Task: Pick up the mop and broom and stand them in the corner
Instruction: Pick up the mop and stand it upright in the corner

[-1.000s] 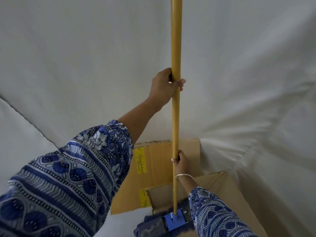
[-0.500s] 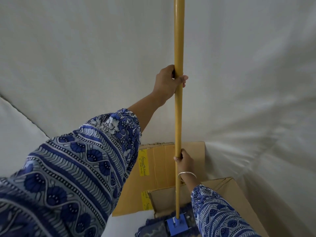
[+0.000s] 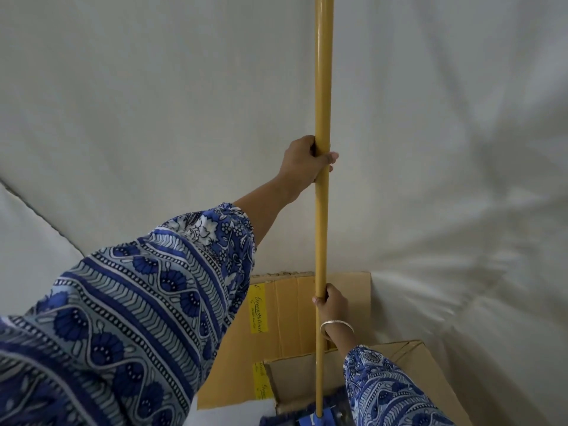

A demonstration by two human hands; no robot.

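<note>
With my left hand (image 3: 302, 159) and right hand (image 3: 333, 301) both wrapped tight around the upright yellow wooden mop handle (image 3: 322, 87) at frame centre, I should lean it gently into the white-draped corner (image 3: 399, 210).

Yellow labels (image 3: 257, 309) on cardboard (image 3: 295, 315): cursive script, unreadable.
</note>
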